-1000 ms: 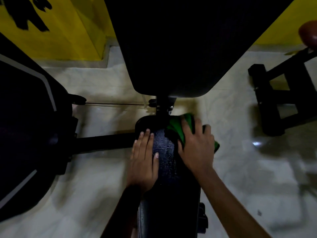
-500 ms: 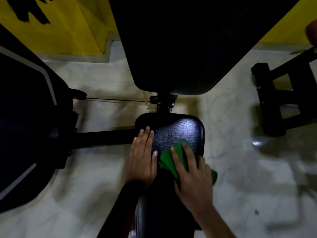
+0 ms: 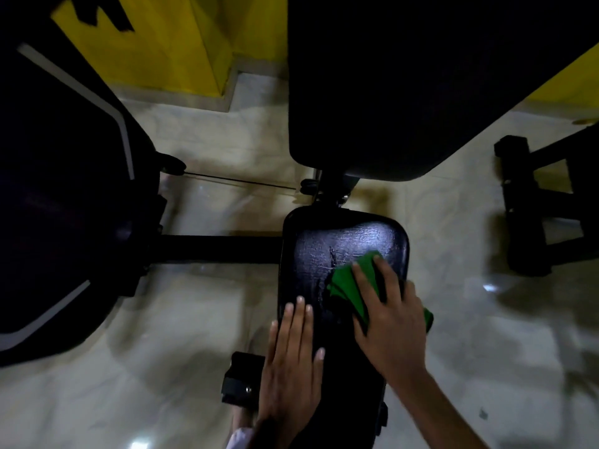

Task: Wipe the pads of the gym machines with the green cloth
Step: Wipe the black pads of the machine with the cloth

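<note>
The left hand [image 3: 291,361] lies flat and open on the seat pad [image 3: 343,251]; the right hand [image 3: 389,312] presses one green cloth [image 3: 346,283] on its right side. The cloth could snag the pad's cracked skin. Beyond hangs a second, larger pad [image 3: 405,92].

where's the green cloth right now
In the head view the green cloth lies on the right half of the black seat pad, pressed flat under the right hand, with the left hand resting beside it.
</note>
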Tool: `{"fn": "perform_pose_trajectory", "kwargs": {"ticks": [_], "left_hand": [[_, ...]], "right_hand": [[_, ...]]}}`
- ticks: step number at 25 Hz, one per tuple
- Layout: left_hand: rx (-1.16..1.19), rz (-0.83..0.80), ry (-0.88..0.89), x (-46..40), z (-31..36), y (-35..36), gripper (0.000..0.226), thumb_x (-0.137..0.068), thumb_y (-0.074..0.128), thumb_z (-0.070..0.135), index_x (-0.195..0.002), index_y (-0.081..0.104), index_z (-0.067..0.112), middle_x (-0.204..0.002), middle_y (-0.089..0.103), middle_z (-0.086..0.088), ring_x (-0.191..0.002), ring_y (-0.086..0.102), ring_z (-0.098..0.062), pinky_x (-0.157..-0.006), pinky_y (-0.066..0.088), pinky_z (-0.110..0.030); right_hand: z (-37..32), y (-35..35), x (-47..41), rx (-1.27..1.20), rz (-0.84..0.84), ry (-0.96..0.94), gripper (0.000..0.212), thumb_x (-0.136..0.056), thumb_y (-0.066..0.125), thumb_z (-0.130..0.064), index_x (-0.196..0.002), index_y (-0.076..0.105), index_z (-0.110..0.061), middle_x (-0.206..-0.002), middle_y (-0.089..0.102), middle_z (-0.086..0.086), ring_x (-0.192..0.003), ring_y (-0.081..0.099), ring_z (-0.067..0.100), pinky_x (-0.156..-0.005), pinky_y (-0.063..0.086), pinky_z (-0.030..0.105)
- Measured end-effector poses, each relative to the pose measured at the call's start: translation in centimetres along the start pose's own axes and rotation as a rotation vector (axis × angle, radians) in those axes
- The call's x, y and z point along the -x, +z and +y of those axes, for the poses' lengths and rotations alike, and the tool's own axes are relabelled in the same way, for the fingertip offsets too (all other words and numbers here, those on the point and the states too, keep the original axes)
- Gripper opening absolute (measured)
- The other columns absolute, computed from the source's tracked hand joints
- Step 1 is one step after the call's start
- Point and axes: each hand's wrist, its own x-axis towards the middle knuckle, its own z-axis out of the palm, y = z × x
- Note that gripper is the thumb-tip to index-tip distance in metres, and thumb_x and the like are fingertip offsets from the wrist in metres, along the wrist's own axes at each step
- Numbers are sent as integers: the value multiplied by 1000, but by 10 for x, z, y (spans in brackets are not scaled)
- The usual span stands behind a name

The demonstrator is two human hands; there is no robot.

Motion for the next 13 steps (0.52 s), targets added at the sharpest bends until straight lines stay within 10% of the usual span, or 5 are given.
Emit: {"fn": "perform_pose_trajectory", "kwargs": {"ticks": [6, 13], "left_hand": [[-21, 3, -37, 7, 2, 1, 57, -97, 28, 30, -147, 25, 3, -156, 22, -11, -145, 17, -22, -116, 18, -40], [-31, 9, -78, 13, 6, 1, 55, -101, 16, 33, -148, 19, 4, -158, 16, -9, -146, 14, -21, -117, 15, -39]], "right_hand": [[-7, 11, -104, 54, -23, -30, 69, -66, 76, -26, -131, 54, -19, -132, 52, 16, -92, 55, 41, -67, 48, 40], [-8, 2, -19, 23, -76, -229, 74, -62, 76, -28, -132, 55, -22, -138, 49, 12, -94, 50, 35, -69, 47, 38]]}}
